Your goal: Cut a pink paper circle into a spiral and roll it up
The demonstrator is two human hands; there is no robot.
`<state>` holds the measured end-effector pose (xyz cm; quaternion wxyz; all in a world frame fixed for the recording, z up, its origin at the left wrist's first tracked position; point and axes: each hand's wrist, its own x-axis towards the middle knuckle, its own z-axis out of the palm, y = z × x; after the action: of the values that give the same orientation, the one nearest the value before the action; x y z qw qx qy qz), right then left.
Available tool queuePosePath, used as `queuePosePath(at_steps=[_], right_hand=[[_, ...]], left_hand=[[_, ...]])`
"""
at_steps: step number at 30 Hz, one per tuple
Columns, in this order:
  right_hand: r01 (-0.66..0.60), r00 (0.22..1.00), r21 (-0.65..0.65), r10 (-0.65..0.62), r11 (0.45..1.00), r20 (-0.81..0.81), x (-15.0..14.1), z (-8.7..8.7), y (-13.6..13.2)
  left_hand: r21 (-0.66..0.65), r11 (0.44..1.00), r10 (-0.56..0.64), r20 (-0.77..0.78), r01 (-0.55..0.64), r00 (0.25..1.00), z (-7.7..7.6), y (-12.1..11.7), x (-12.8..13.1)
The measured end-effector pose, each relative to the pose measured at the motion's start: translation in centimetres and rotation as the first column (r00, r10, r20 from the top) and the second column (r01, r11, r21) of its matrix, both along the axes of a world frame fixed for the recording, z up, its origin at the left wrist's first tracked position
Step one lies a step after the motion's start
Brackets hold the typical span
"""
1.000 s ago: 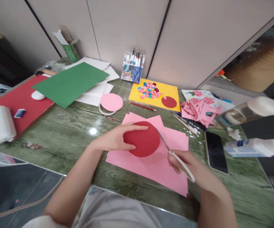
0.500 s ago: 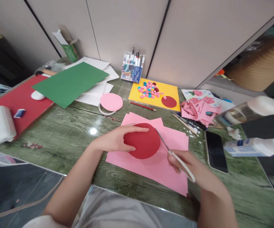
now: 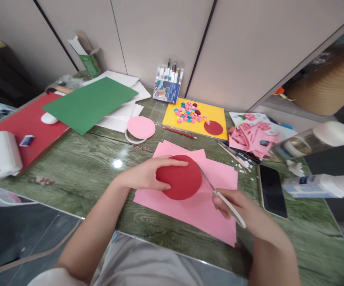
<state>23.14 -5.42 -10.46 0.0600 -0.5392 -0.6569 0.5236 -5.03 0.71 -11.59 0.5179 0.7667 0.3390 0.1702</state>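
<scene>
My left hand point(image 3: 150, 173) grips the left side of a red paper circle point(image 3: 183, 182), forefinger and thumb lying across its face and the other fingers hidden behind. Scissors point(image 3: 230, 209) with pale handles are in my right hand point(image 3: 233, 202). Their blades lie along the circle's right edge, pointing up and left, and look nearly closed. Beneath both hands is a stack of pink paper point(image 3: 201, 214), its sheets unevenly lined up.
Behind lie pink paper circles point(image 3: 141, 126), a red pencil point(image 3: 180, 132), and yellow paper point(image 3: 172, 115) bearing small coloured pieces. Pink scraps point(image 3: 249, 139), a phone point(image 3: 272, 190) and a bottle point(image 3: 317, 185) are on the right. Green paper point(image 3: 91, 104) sits at the back left.
</scene>
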Motion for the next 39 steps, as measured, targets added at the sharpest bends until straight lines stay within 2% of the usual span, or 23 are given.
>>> queuePosePath(at_steps=[25, 39], right_hand=[[-0.053, 0.998, -0.032, 0.054, 0.998, 0.024, 0.11, 0.26, 0.04], [-0.084, 0.995, -0.026, 0.085, 0.996, 0.047, 0.85, -0.16, 0.02]], left_hand=[[-0.04, 0.994, -0.102, 0.004, 0.102, 0.995, -0.47, 0.16, -0.02], [-0.045, 0.991, -0.128, -0.008, 0.128, 0.992, -0.62, 0.19, -0.01]])
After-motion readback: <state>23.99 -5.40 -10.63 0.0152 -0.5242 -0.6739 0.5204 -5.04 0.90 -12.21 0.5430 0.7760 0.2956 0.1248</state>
